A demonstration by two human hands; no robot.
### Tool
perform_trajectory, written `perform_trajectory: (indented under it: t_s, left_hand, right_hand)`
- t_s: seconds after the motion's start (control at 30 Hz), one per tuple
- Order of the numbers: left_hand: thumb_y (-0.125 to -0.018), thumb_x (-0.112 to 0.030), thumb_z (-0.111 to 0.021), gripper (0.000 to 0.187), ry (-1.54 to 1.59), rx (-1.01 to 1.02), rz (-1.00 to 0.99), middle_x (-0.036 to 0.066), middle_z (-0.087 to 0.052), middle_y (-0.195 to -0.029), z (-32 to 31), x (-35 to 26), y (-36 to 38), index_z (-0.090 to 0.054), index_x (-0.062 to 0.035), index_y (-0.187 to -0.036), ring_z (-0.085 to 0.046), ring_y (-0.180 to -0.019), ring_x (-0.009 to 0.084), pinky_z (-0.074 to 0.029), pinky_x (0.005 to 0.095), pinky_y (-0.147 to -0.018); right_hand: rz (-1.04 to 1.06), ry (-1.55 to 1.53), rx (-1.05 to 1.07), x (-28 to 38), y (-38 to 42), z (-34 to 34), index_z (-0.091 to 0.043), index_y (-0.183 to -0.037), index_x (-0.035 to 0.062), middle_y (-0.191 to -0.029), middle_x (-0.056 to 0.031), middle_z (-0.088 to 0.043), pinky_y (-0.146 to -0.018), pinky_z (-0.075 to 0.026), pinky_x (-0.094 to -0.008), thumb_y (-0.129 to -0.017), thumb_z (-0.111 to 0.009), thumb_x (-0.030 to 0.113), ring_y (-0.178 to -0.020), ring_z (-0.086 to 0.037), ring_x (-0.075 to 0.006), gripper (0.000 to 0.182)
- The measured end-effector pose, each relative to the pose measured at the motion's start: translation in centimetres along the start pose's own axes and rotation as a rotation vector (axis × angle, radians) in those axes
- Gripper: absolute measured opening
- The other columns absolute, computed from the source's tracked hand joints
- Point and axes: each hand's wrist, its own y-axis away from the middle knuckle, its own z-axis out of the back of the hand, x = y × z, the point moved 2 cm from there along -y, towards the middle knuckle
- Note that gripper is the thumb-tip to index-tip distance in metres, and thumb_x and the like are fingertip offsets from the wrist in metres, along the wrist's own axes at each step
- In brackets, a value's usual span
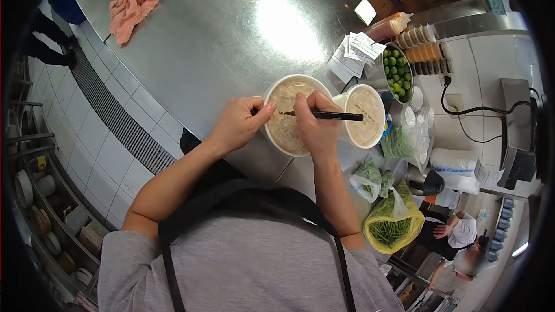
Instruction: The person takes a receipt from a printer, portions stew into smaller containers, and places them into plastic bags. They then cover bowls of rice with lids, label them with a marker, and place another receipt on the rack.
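Observation:
A black marker [341, 116] is pinched in my right hand [317, 124], with its tip on the clear lid of a large white tub [289, 144]. Dark marks show on the lid by the tip. My left hand [241, 121] is closed at the tub's left rim, around a small black piece that looks like the marker's cap; most of it is hidden by the fingers. Against the right side of the large tub stands a smaller white tub [370, 107], also lidded, with dark writing on its lid.
A pink cloth [133, 10] lies on the steel table [214, 34]. To the right are paper slips [355, 52], a bowl of limes [398, 72], a sauce bottle [393, 26] and a yellow bag of green beans [393, 228]. Another person [454, 234] stands at the lower right.

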Motion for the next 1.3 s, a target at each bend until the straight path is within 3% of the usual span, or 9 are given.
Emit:
perform_trajectory:
  t_s: [0.1, 0.27, 0.33, 0.47, 0.53, 0.87, 0.93, 1.3]
  left_hand:
    - [-0.082, -0.029, -0.054, 0.038, -0.003, -0.001, 0.005, 0.008, -0.041, -0.044, 0.0, 0.1, 0.1, -0.052, 0.0018, -0.06, -0.036, -0.043, 0.0093, -0.03, 0.0284, -0.041]
    - [-0.082, -0.029, -0.054, 0.038, -0.013, -0.003, 0.014, 0.007, -0.041, -0.044, 0.0, 0.3, 0.1, -0.052, 0.002, -0.06, -0.036, -0.043, 0.0086, -0.03, 0.0279, -0.041]
    - [-0.084, -0.024, -0.052, 0.034, -0.008, 0.028, 0.038, -0.003, -0.039, -0.051, 0.0, 0.4, 0.1, -0.05, 0.0007, -0.061, -0.033, -0.052, 0.0036, -0.028, 0.0232, -0.045]
    - [-0.084, -0.024, -0.052, 0.034, -0.007, 0.036, 0.047, -0.003, -0.039, -0.051, -0.1, 0.3, 0.1, -0.05, 0.0004, -0.061, -0.033, -0.052, 0.0036, -0.028, 0.0232, -0.045]
    - [-0.082, -0.029, -0.054, 0.038, 0.004, -0.014, 0.006, 0.007, -0.041, -0.044, -0.2, 0.5, 0.0, -0.052, 0.0019, -0.06, -0.036, -0.044, 0.0085, -0.03, 0.0278, -0.041]
    - [-0.082, -0.029, -0.054, 0.038, -0.002, 0.005, 0.014, 0.007, -0.043, -0.045, 0.0, 0.4, 0.1, -0.054, 0.0024, -0.062, -0.038, -0.045, 0.0089, -0.032, 0.028, -0.042]
    - [-0.084, -0.025, -0.052, 0.034, -0.013, 0.035, 0.044, -0.003, -0.041, -0.052, 0.0, 0.3, 0.1, -0.051, 0.0006, -0.062, -0.034, -0.052, 0.0036, -0.029, 0.0227, -0.046]
    - [-0.085, -0.025, -0.052, 0.034, -0.01, 0.044, 0.053, -0.004, -0.04, -0.052, 0.0, 0.6, 0.1, -0.051, 0.0002, -0.062, -0.034, -0.052, 0.0036, -0.029, 0.0226, -0.046]
  right_hand:
    - [0.09, 0.059, 0.0, -0.6, 0.0, 0.0, -0.045, -0.051, 0.0015, -0.044, -0.0036, -0.044, -0.039, -0.029, -0.0251, -0.073, -0.058, 0.004, -0.041, -0.036, -0.0069, 0.026]
    - [0.025, 0.04, -0.009, -0.9, 0.0, 0.4, -0.046, -0.051, 0.0014, -0.043, -0.0047, -0.044, -0.039, -0.029, -0.0257, -0.073, -0.059, 0.005, -0.04, -0.037, -0.0075, 0.025]
    - [0.053, 0.058, -0.004, -0.9, -0.1, 0.4, -0.046, -0.051, 0.0015, -0.044, -0.0048, -0.044, -0.039, -0.03, -0.026, -0.073, -0.059, 0.005, -0.04, -0.037, -0.0077, 0.026]
    - [0.064, 0.05, 0.008, -0.7, 0.0, 0.5, -0.046, -0.051, 0.0012, -0.044, -0.0052, -0.045, -0.039, -0.03, -0.0268, -0.073, -0.059, 0.006, -0.039, -0.037, -0.0088, 0.025]
    - [0.034, 0.039, 0.0, -0.7, 0.0, 0.5, -0.046, -0.052, 0.0011, -0.044, -0.0053, -0.045, -0.039, -0.03, -0.0269, -0.073, -0.059, 0.006, -0.039, -0.037, -0.0091, 0.025]
    - [0.036, 0.038, -0.01, -1.2, 0.0, 0.4, -0.046, -0.052, 0.0015, -0.043, -0.005, -0.043, -0.039, -0.029, -0.0278, -0.073, -0.059, 0.007, -0.039, -0.036, -0.0089, 0.025]
    - [0.053, 0.07, -0.001, -1.2, 0.0, 0.4, -0.046, -0.052, 0.0016, -0.043, -0.0048, -0.043, -0.039, -0.029, -0.0278, -0.073, -0.059, 0.007, -0.04, -0.035, -0.0089, 0.025]
    - [0.011, 0.071, 0.021, -1.0, 0.0, 0.9, -0.044, -0.052, 0.0011, -0.044, -0.0034, -0.044, -0.039, -0.029, -0.0273, -0.073, -0.058, 0.007, -0.041, -0.035, -0.0076, 0.026]
